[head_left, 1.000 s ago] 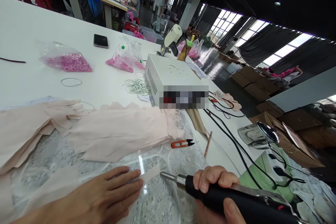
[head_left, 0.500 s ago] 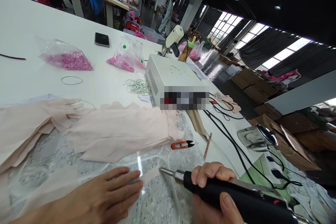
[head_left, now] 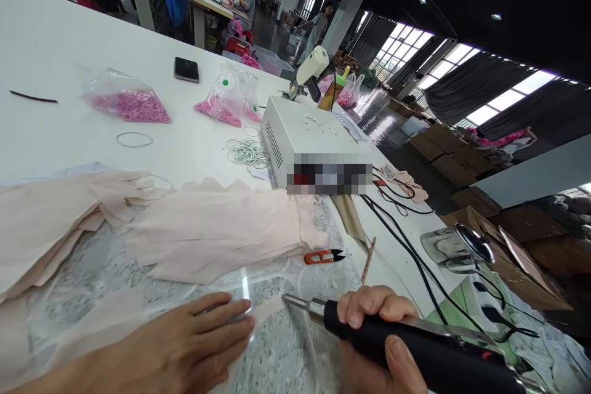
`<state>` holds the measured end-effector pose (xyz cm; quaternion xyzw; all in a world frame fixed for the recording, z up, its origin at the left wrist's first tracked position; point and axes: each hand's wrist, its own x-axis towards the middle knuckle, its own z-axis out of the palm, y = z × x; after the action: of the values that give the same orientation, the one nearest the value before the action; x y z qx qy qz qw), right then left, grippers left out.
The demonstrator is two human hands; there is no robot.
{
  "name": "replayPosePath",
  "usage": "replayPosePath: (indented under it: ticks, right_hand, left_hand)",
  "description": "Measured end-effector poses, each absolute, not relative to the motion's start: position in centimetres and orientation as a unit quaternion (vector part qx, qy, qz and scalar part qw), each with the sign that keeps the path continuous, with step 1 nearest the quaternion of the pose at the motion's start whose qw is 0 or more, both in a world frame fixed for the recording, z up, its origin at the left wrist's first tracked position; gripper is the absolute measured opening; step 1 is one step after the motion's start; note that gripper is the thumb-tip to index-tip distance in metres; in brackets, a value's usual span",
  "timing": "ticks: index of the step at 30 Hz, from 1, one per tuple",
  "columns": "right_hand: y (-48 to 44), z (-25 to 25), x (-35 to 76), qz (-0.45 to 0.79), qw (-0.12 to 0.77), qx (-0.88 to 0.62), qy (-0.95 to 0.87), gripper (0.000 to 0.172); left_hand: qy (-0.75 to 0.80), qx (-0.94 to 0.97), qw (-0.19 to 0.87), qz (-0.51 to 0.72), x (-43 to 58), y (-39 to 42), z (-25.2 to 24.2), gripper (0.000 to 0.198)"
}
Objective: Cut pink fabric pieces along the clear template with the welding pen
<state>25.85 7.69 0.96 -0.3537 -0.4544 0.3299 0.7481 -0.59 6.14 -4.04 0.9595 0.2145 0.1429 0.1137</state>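
Observation:
My left hand [head_left: 198, 338] lies flat with its fingers stretched out, pressing a narrow strip of pale pink fabric [head_left: 268, 309] onto the grey speckled mat [head_left: 272, 357]. Wrapped around the black body of an ultrasonic hand welder [head_left: 443, 354] is my right hand [head_left: 378, 320]. The welder's slim metal tip touches or hovers just above the strip's right end; I cannot tell which. Layered pale pink fabric pieces [head_left: 221, 228] lie beyond my left hand. A pair of orange thread snips [head_left: 323, 257] rests between those pieces and the welder.
A grey-white box [head_left: 309, 129] with black cables [head_left: 406, 246] stands behind the fabric. Bags of pink rings [head_left: 133, 104], a phone [head_left: 186, 69] and green elastic loops [head_left: 247, 152] lie farther back. On the right is a glass jar [head_left: 455, 246]. People work in the background.
The whole view has shifted slightly, so things appear a little farther right. Both hands and the welder keep nearly the same position on the strip. A person in the background has moved.

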Motion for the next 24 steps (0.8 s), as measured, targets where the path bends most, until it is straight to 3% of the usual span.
replayPosePath:
  ticks: [9,24]
  right_hand:
    - [6.9,1.0,25.8,0.356,0.728,-0.383,-0.443,0.013]
    - [6.9,0.8,24.6,0.38,0.711,-0.322,-0.495,0.014]
  left_hand:
    - [0.183,0.972,0.032,0.145,0.0,6.6,-0.9,0.031]
    - [0.181,0.975,0.008,0.128,0.1,6.6,-1.2,0.033]
